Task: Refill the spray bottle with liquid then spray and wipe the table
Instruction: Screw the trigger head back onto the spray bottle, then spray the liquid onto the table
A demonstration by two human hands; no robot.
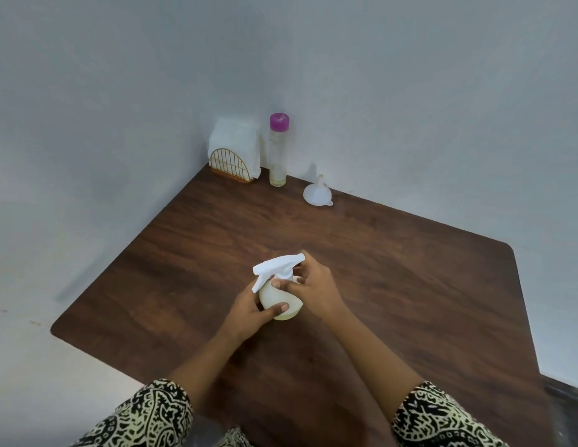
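Left hand (248, 312): lower centre of frame, fingers and thumb wrapped round the belly of a small, round-bodied, translucent cream plastic spray bottle (279, 300), thumb lying across its front. Right hand (315, 287): just right of it, fingertips and thumb closed on the bottle's neck, directly under the white plastic trigger head (276, 264); whether that head is seated fully cannot be judged. The bottle stands upright at mid-frame on a dark brown wood-grain table (410, 285) with rounded corners. Forearms enter from the bottom edge in black-and-cream patterned sleeves (152, 414). Upper centre, in the table's far corner against pale grey walls (119, 91): gold wire napkin holder (228, 164) with white paper napkins (236, 138); just right of it, a tall clear bottle with a purple cap (278, 153), a little yellowish liquid at its base; further right, apart, a white plastic funnel (317, 193) resting mouth-down.
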